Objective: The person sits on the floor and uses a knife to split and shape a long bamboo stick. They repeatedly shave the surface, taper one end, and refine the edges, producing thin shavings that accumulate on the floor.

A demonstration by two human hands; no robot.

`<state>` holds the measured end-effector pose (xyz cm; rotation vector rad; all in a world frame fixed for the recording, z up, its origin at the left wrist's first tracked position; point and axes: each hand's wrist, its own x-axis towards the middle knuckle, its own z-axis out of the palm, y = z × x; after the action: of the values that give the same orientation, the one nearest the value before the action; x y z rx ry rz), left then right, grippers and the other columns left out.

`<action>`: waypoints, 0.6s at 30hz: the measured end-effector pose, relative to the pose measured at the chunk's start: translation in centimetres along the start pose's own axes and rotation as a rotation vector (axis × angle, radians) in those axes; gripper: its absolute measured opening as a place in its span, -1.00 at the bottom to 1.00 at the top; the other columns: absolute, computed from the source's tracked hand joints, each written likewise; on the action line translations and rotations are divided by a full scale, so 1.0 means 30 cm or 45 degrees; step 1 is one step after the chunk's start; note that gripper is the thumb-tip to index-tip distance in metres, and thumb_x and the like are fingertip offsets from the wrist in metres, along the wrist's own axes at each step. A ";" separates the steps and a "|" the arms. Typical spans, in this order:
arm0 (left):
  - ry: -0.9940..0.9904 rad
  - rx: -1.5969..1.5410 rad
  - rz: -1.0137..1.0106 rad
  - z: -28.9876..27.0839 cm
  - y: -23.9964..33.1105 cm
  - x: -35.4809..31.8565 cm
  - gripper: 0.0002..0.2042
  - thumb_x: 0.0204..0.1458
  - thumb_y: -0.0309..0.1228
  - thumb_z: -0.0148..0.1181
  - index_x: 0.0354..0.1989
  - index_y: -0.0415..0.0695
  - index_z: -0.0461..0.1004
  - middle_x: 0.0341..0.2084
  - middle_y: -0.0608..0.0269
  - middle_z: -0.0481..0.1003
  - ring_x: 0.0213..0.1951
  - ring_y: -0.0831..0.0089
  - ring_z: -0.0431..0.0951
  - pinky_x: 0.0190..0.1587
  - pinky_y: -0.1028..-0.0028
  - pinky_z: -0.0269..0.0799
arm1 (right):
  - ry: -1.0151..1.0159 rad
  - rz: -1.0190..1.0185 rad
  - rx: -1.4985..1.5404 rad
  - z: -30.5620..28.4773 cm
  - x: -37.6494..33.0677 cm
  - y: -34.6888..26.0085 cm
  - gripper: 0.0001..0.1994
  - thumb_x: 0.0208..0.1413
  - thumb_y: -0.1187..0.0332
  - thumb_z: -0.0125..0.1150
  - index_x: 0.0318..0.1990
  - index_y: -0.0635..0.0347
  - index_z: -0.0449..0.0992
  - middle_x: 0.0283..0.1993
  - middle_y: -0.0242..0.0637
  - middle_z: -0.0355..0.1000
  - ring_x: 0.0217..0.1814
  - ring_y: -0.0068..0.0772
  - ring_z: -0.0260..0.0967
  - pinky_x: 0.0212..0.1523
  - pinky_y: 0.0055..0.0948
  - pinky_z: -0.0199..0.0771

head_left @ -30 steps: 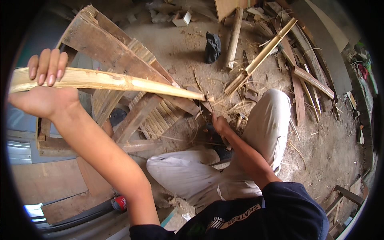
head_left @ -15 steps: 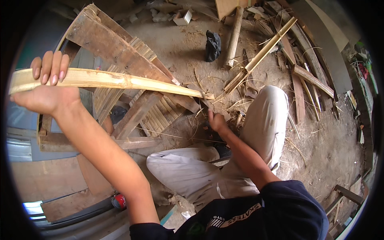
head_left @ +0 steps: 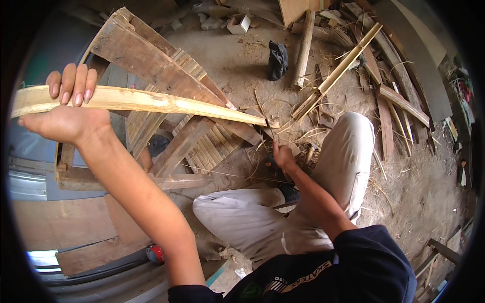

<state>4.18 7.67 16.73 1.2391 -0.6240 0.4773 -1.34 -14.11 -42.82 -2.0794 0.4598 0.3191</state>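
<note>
A long pale split bamboo strip [head_left: 172, 103] stretches from the far left to the middle of the view. My left hand [head_left: 76, 103] is closed around its wide end, fingers over the top and thumb side beneath. At the narrow tip, the dark blade of a knife [head_left: 268, 131] meets the bamboo. My right hand [head_left: 284, 155] is closed in a fist on the knife's handle, which the fingers mostly hide. Behind and below the strip stands a brown wooden frame [head_left: 151, 65] of planks and slats, close to the tip.
Bamboo shavings [head_left: 323, 121] litter the dirt floor past my knees. A split bamboo pole [head_left: 348, 60], a round log [head_left: 304, 50] and a black bag-like object [head_left: 277, 60] lie farther off. Planks [head_left: 404, 103] are heaped at the right. A red can [head_left: 155, 254] is near my left elbow.
The whole view has shifted slightly, so everything appears a little farther right. Both hands keep their grips, and the blade is still at the bamboo's tip.
</note>
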 end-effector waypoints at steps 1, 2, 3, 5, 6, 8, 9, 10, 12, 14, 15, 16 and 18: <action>0.014 0.025 -0.008 -0.005 0.008 0.003 -0.32 0.11 0.37 -0.67 -0.61 -0.01 0.04 -0.81 0.38 0.01 -0.76 0.57 -0.05 -0.69 0.60 -0.09 | 0.024 -0.021 -0.041 0.003 -0.006 0.012 -0.25 0.29 -0.16 -0.29 -0.15 0.59 0.48 -0.23 0.41 0.45 -0.12 0.36 0.46 -0.03 0.07 0.43; 0.014 0.048 -0.009 -0.005 0.006 0.004 -0.32 0.11 0.38 -0.68 -0.61 -0.01 0.05 -0.80 0.38 0.02 -0.76 0.57 -0.04 -0.69 0.60 -0.08 | 0.026 0.045 -0.093 -0.004 -0.004 0.014 -0.24 0.29 -0.16 -0.30 -0.14 0.58 0.48 -0.23 0.41 0.45 -0.11 0.36 0.45 -0.02 0.07 0.42; 0.009 0.086 0.000 0.001 -0.003 0.003 -0.32 0.10 0.38 -0.68 -0.60 -0.01 0.05 -0.79 0.38 0.02 -0.76 0.57 -0.03 -0.68 0.60 -0.07 | 0.120 0.071 -0.161 -0.002 -0.015 0.007 -0.24 0.29 -0.17 -0.30 -0.15 0.58 0.48 -0.22 0.40 0.45 -0.09 0.37 0.44 0.00 0.07 0.41; 0.014 0.063 0.030 0.022 -0.022 -0.006 -0.31 0.10 0.40 -0.65 -0.60 -0.01 0.06 -0.77 0.37 0.05 -0.74 0.57 0.01 -0.67 0.60 -0.04 | 0.088 0.093 -0.039 -0.010 -0.034 -0.026 -0.22 0.28 -0.19 -0.30 -0.16 0.58 0.49 -0.21 0.40 0.45 -0.07 0.38 0.43 0.01 0.07 0.40; 0.125 0.096 0.080 0.033 -0.023 -0.012 -0.30 0.09 0.41 -0.63 -0.59 -0.01 0.07 -0.76 0.37 0.06 -0.74 0.57 0.02 -0.66 0.59 -0.03 | 0.079 0.197 -0.004 -0.014 -0.045 -0.050 -0.22 0.27 -0.20 -0.30 -0.16 0.58 0.49 -0.21 0.39 0.46 -0.06 0.38 0.43 0.01 0.07 0.39; 0.207 0.253 0.099 0.065 -0.101 -0.049 -0.29 0.07 0.46 -0.58 -0.58 -0.01 0.09 -0.75 0.36 0.09 -0.72 0.57 0.07 -0.64 0.60 0.01 | -0.002 0.139 0.030 -0.017 -0.069 -0.108 -0.21 0.26 -0.21 -0.29 -0.23 0.57 0.52 -0.25 0.39 0.46 -0.06 0.36 0.44 0.00 0.06 0.39; 0.221 0.104 -0.027 0.076 -0.120 -0.066 -0.27 0.03 0.50 -0.55 -0.57 0.00 0.11 -0.75 0.36 0.09 -0.73 0.56 0.08 -0.66 0.60 0.02 | -0.085 0.073 0.060 -0.021 -0.085 -0.130 -0.20 0.26 -0.21 -0.29 -0.27 0.56 0.54 -0.27 0.39 0.46 -0.07 0.35 0.44 -0.01 0.05 0.39; 0.146 0.088 0.065 0.080 -0.117 -0.072 -0.27 0.02 0.50 -0.55 -0.57 0.00 0.11 -0.75 0.37 0.09 -0.74 0.56 0.07 -0.67 0.60 0.01 | -0.010 0.134 0.022 -0.027 -0.098 -0.150 -0.20 0.26 -0.22 -0.29 -0.32 0.55 0.54 -0.31 0.37 0.47 -0.10 0.33 0.46 -0.03 0.04 0.40; 0.280 0.145 0.093 0.079 -0.087 -0.076 -0.26 0.01 0.52 -0.54 -0.58 0.00 0.11 -0.75 0.37 0.09 -0.75 0.55 0.05 -0.69 0.61 -0.01 | 0.156 0.120 0.007 -0.041 -0.126 -0.169 -0.18 0.26 -0.23 -0.30 -0.43 0.53 0.55 -0.41 0.33 0.47 -0.16 0.29 0.49 -0.07 0.02 0.41; 0.071 -0.011 0.114 0.073 -0.024 -0.049 -0.32 0.07 0.43 -0.47 -0.58 -0.01 0.10 -0.75 0.37 0.08 -0.78 0.56 0.02 -0.74 0.60 -0.06 | 0.026 0.142 0.155 -0.052 -0.160 -0.168 -0.18 0.26 -0.24 -0.29 -0.51 0.50 0.53 -0.51 0.25 0.45 -0.27 0.22 0.51 -0.13 -0.01 0.44; -0.014 -0.077 0.101 0.072 0.007 -0.036 -0.35 0.10 0.39 -0.44 -0.58 -0.01 0.09 -0.75 0.38 0.08 -0.78 0.57 0.01 -0.74 0.60 -0.06 | -0.005 0.194 0.206 -0.056 -0.174 -0.163 -0.18 0.25 -0.24 -0.29 -0.55 0.49 0.52 -0.57 0.20 0.44 -0.32 0.18 0.52 -0.16 -0.03 0.45; -0.037 -0.137 0.119 0.074 0.035 -0.027 -0.39 0.13 0.34 -0.42 -0.58 -0.01 0.08 -0.75 0.38 0.07 -0.79 0.58 0.01 -0.74 0.60 -0.06 | -0.045 0.111 0.178 -0.057 -0.191 -0.158 -0.18 0.26 -0.24 -0.30 -0.55 0.49 0.51 -0.58 0.17 0.44 -0.35 0.15 0.51 -0.19 -0.04 0.45; 0.019 0.063 0.138 0.087 0.042 -0.033 -0.51 0.15 0.16 -0.32 -0.58 0.00 0.05 -0.75 0.38 0.07 -0.79 0.59 0.01 -0.74 0.63 -0.06 | -0.170 0.032 0.118 -0.054 -0.223 -0.155 -0.18 0.26 -0.24 -0.30 -0.56 0.48 0.49 -0.62 0.11 0.42 -0.43 0.08 0.50 -0.25 -0.07 0.46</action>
<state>2.18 5.50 17.49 1.2515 -0.6723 0.5954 -5.20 -11.97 -35.79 -1.9496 0.4129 0.4405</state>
